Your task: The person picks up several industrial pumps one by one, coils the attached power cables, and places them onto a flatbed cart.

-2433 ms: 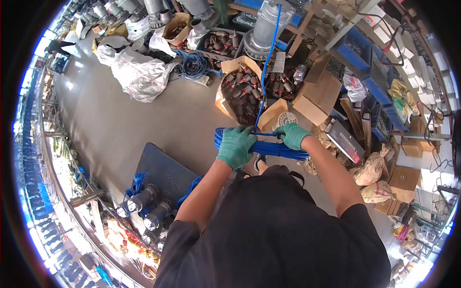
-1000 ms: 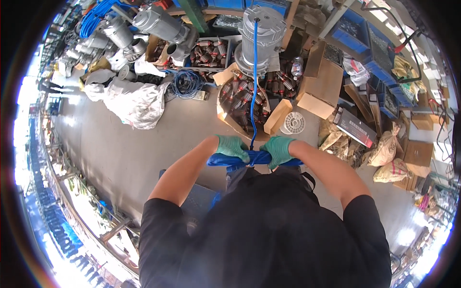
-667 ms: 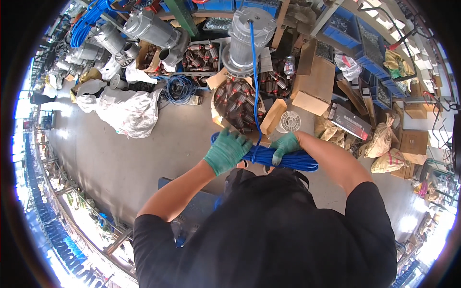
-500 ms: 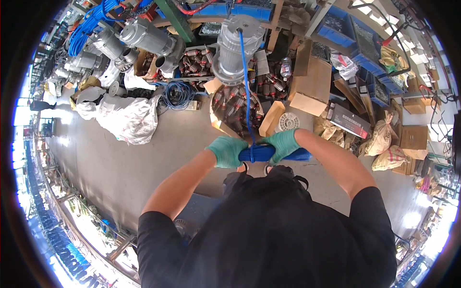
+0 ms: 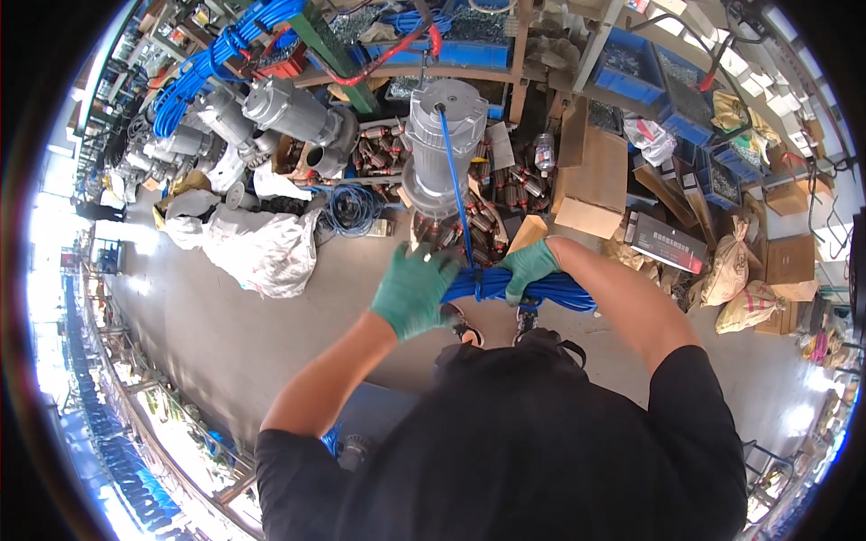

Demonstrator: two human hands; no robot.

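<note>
A bundle of blue cable (image 5: 559, 293) lies crosswise in front of my body, dark ties wrapped about its left part. My right hand (image 5: 530, 268), in a green glove, is closed round the bundle near its middle. Beside the bundle's left end is my left hand (image 5: 410, 290), gloved the same way, with fingers spread and slightly blurred; I see nothing held in it. One blue cable strand runs from the bundle up to the top of a grey metal motor pump (image 5: 442, 149), which stands upright ahead of me.
Behind and under the pump are boxes of motor rotors (image 5: 381, 149). An opened cardboard box (image 5: 595, 176) stands to the right, blue parts bins (image 5: 627, 68) above it. At left, a white sack (image 5: 262, 252) lies on the floor beside a cable coil (image 5: 352, 212), with more pumps (image 5: 289, 113) behind.
My left hand has let go of the bundle's left end and moved left with fingers spreading. My right hand keeps its hold. The whole view has shifted a little, so the pump appears lower.
</note>
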